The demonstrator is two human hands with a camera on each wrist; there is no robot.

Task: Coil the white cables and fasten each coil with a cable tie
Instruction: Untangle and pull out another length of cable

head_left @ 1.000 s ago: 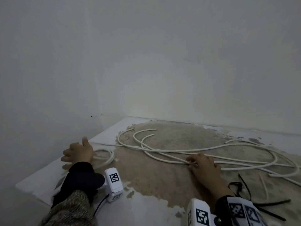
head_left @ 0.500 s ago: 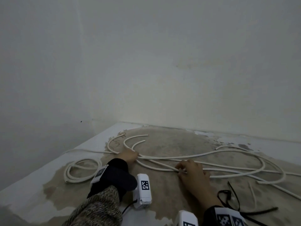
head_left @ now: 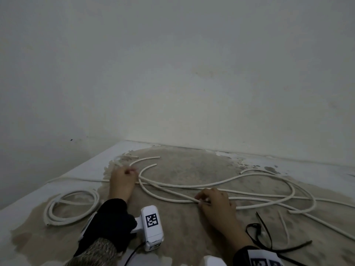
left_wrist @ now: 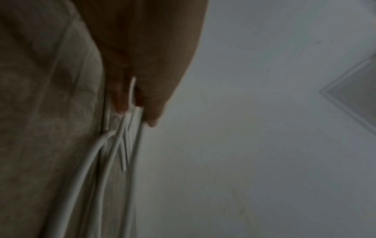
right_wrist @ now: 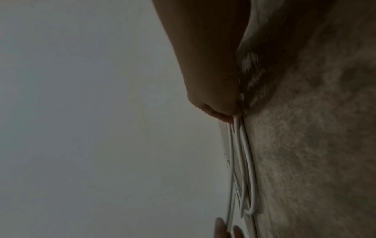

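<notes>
Loose white cables [head_left: 221,184] sprawled across the worn tan patch of the table [head_left: 28,191], looping from the far left corner out to the right edge of view. Left hand [head_left: 122,182] far out near the left cable ends, grip narrow, fingers [left_wrist: 122,96] pinching a strand, seen close in the left wrist view. Right hand [head_left: 215,203] nearer and to the right, fingertips curled tight on another strand [right_wrist: 237,122] at mid-table. One finished-looking coil [head_left: 71,207] lying flat to the left, apart from both hands, close to the table's left edge. Black cable ties [head_left: 263,233] just right of the right wrist. Walls [head_left: 172,73] meeting directly behind the table, boxing in the far and left sides. Bare tan surface between the two forearms and beyond the cables toward the back wall.
</notes>
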